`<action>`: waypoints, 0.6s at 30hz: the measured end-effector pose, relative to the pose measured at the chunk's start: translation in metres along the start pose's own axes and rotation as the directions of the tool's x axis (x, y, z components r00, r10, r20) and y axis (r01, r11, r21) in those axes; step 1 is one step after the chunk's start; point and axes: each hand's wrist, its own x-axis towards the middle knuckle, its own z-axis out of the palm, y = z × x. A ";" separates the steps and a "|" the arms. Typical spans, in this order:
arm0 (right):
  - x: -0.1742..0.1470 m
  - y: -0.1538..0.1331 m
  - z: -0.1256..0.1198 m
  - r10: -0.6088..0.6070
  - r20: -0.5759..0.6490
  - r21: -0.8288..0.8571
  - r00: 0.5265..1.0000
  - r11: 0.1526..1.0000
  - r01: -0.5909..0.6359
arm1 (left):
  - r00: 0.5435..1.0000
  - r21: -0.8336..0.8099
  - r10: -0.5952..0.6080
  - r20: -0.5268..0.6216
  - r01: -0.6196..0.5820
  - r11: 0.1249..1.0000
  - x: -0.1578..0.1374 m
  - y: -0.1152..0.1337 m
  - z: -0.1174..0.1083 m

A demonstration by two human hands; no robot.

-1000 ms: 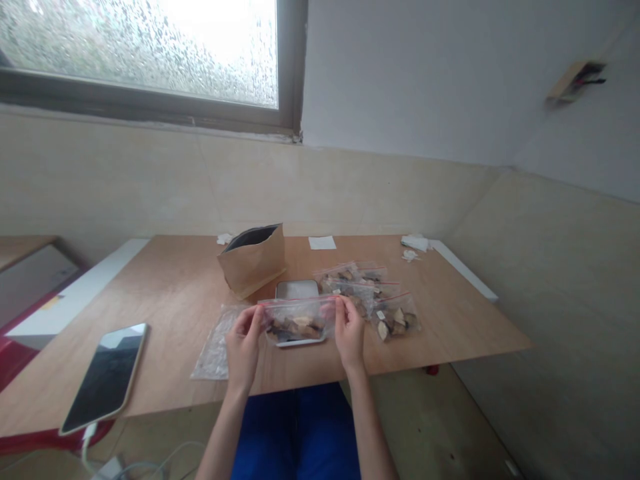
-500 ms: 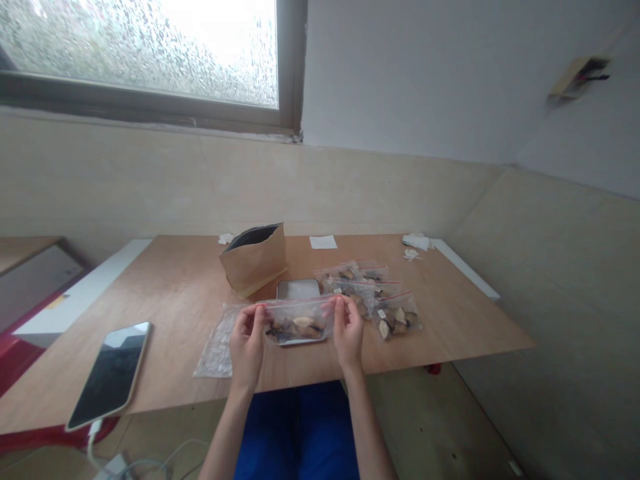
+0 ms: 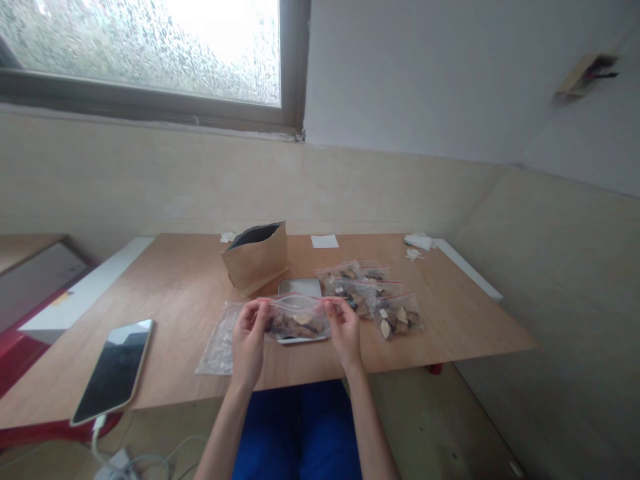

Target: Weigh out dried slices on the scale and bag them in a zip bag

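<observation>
A clear zip bag with a red seal strip holds brown and pale dried chunks. It is held above the near middle of the wooden table, just over a flat grey tray. The bag film is thin, glossy and wrinkled; its mouth bulges upward between the two grips.

To its right, several filled zip bags of the same kind lie overlapping on the table, each with similar chunks inside. An open brown paper pouch, matte and creased, stands upright behind the tray; its dark interior shows no visible contents. A stack of flat empty bags lies beside the left wrist.

The left hand pinches the bag's upper left corner between thumb and curled fingers. The right hand pinches the upper right corner in the same manner. Both grips are closed on the seal strip.

A phone, glossy and dark, lies at the table's left near edge, well apart from the hands, with a cable attached.
</observation>
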 end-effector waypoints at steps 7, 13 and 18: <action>0.000 0.001 -0.002 0.023 -0.062 -0.032 0.998 0.999 -0.025 | 0.995 0.121 -0.025 0.101 0.013 0.993 -0.001 0.007 -0.001; -0.002 -0.001 -0.004 -0.001 -0.121 -0.047 0.993 0.999 -0.005 | 0.996 0.126 -0.022 0.084 0.012 0.992 -0.002 0.009 -0.003; -0.003 -0.002 -0.004 -0.002 -0.108 -0.054 0.994 0.999 -0.004 | 0.999 0.150 -0.024 0.035 0.019 0.989 -0.003 0.013 -0.004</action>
